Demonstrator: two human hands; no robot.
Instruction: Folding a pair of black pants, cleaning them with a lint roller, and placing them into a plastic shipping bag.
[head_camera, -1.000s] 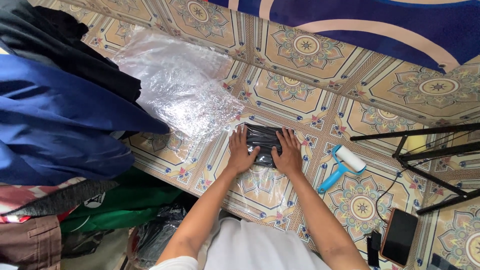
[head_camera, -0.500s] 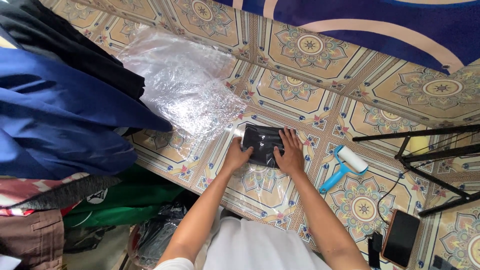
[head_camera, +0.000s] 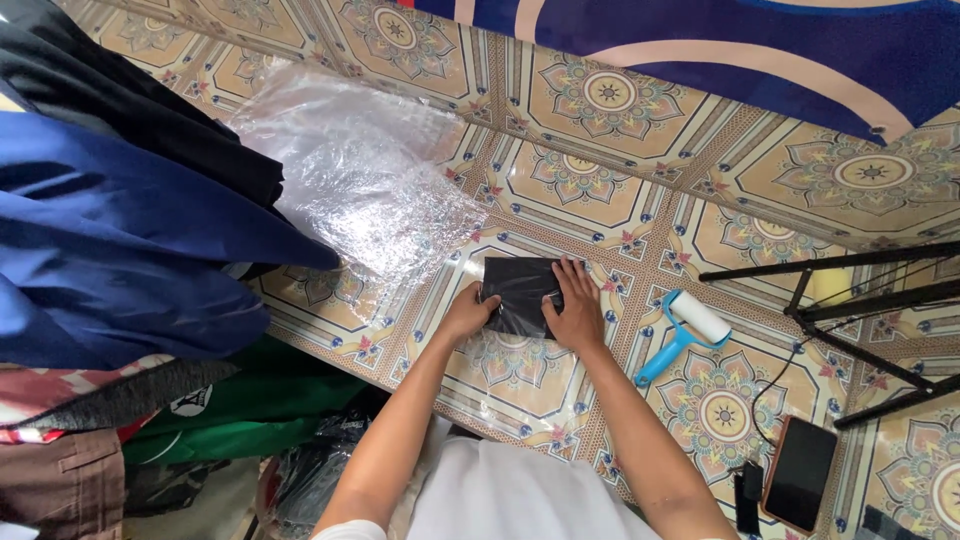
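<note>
I see my left hand (head_camera: 467, 312) gripping the black folded garment's (head_camera: 520, 292) left edge, my right hand (head_camera: 577, 305) pressed flat on it, the lint roller (head_camera: 686, 327) lying right of it on the worktop (head_camera: 610, 215).

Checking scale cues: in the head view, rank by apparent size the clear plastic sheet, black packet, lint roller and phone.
1. Clear plastic sheet
2. Black packet, under both hands
3. Lint roller and phone: look alike, unranked
</note>
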